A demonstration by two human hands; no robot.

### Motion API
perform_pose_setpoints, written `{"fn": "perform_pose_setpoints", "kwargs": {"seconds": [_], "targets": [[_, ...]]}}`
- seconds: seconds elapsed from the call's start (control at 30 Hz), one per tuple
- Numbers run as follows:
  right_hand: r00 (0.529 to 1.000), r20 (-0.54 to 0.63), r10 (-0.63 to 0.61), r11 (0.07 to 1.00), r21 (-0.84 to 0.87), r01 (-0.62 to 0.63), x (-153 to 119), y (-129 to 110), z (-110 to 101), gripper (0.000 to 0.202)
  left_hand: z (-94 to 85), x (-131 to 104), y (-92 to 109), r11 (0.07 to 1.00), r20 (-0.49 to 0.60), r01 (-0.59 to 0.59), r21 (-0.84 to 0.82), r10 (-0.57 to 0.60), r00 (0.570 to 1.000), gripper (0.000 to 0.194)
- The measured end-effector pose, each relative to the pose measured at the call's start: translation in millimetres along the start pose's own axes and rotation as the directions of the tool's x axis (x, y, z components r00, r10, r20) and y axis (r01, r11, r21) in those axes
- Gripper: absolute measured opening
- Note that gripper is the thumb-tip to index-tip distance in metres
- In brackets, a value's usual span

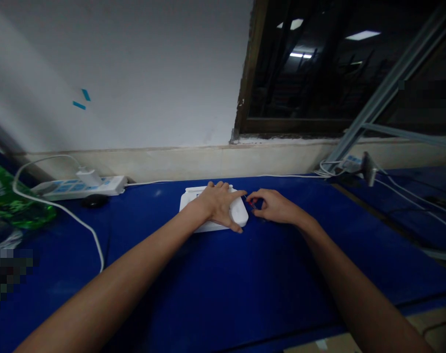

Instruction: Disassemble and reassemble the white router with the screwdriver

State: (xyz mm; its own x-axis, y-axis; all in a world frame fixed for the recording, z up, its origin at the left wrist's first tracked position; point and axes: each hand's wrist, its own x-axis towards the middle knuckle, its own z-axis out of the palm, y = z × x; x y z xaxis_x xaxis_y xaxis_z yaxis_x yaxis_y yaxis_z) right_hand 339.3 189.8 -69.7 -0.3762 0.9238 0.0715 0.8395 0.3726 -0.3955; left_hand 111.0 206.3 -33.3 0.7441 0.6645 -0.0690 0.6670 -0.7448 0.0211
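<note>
Head cam view, indoors: A person works bare-handed at a blue-topped table (245, 289), w/ a flat white plastic device w/ rounded corners (239, 214) lying on it near the wall (152, 73). The left hand (219, 203) rests palm-down across the device, fingers spread & clenched on nothing, thumb reaching past the near edge. Just beside the device, on its right side, the right hand (274, 207) pinches a small red item (249, 201) btwn thumb & forefinger; its exact shape is too small to tell.

Well left of the device, a white power strip w/ blue socket faces (114, 185) sits by the wall, a white plug-in adapter (89, 177) in it & a white cable (96, 240) looping onto the tabletop. A rounded black object (94, 201) lies just in front of the strip; farther left, a green clear plastic bottle (20, 196).

Well right of the device, coiled white cords (329, 167) lie near a dark upright gadget (369, 169), ID unclear, beside a grey metal frame (388, 81). Above & right of the device, a dark window (300, 88) shows reflected ceiling lights; up left, two strips of blue tape (79, 105) mark the wall.
</note>
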Motion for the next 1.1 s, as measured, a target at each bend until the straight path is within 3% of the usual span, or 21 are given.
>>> {"fn": "perform_pose_setpoints", "kwargs": {"seconds": [0.1, 0.2, 0.27, 0.33, 0.4, 0.43, 0.53, 0.63, 0.77, 0.97, 1.1], "targets": [[1.000, -0.001, 0.003, 1.000, -0.029, -0.003, 0.0, 3.9, -1.3, 0.029, -6.8, 4.0, 3.9, 1.000, -0.017, -0.001, -0.024, 0.001, 1.000, 0.115], [1.000, -0.006, -0.014, 0.999, -0.049, 0.013, -1.0, 5.3, -3.0, 0.029, -27.3, -4.3, -0.2, 0.991, -0.149, -0.028, -0.132, 0.008, 0.989, 0.110], [1.000, -0.006, -0.016, 0.999, -0.052, 0.016, -1.5, 5.0, -3.7, 0.029, -42.6, -14.8, -6.1, 0.958, -0.299, -0.106, -0.266, 0.023, 0.954, 0.111], [1.000, -0.005, -0.006, 0.998, -0.055, 0.006, -1.5, 3.8, -3.7, 0.031, -51.7, -26.8, -13.0, 0.900, -0.459, -0.215, -0.381, 0.018, 0.888, 0.111], [1.000, -0.007, 0.007, 0.998, -0.061, -0.007, -0.8, 1.8, -2.8, 0.032, -50.6, -38.8, -20.3, 0.808, -0.544, -0.305, -0.503, -0.022, 0.839, 0.108], [1.000, -0.008, 0.008, 0.998, -0.065, -0.008, -0.3, 0.8, -2.3, 0.032, -46.4, -44.6, -24.0, 0.754, -0.550, -0.327, -0.569, -0.053, 0.834, 0.107], [1.000, -0.009, -0.002, 0.998, -0.070, 0.002, 1.6, -1.3, -0.5, 0.031, -25.0, -61.8, -35.6, 0.612, -0.485, -0.311, -0.727, -0.137, 0.864, 0.116], [1.000, 0.003, 0.001, 0.997, -0.078, 0.000, 3.1, -0.8, 0.6, 0.031, -2.2, -80.2, -46.8, 0.580, -0.381, -0.225, -0.783, -0.161, 0.911, 0.127], [0.998, -0.020, 0.053, 0.994, -0.097, -0.054, 4.0, 0.1, 2.0, 0.032, 21.8, -101.1, -58.6, 0.545, -0.279, -0.176, -0.820, -0.112, 0.954, 0.127], [0.990, -0.107, 0.091, 0.992, -0.082, -0.100, 5.5, -3.8, 9.3, 0.033, 38.4, -114.8, -68.2, 0.843, -0.193, -0.001, -0.538, -0.122, 0.974, 0.126], [0.976, -0.159, 0.150, 0.989, 0.020, -0.149, 7.7, -5.0, 12.2, 0.030, 34.5, -123.9, -67.8, 0.893, -0.163, 0.084, -0.441, -0.172, 0.972, 0.127]]}}
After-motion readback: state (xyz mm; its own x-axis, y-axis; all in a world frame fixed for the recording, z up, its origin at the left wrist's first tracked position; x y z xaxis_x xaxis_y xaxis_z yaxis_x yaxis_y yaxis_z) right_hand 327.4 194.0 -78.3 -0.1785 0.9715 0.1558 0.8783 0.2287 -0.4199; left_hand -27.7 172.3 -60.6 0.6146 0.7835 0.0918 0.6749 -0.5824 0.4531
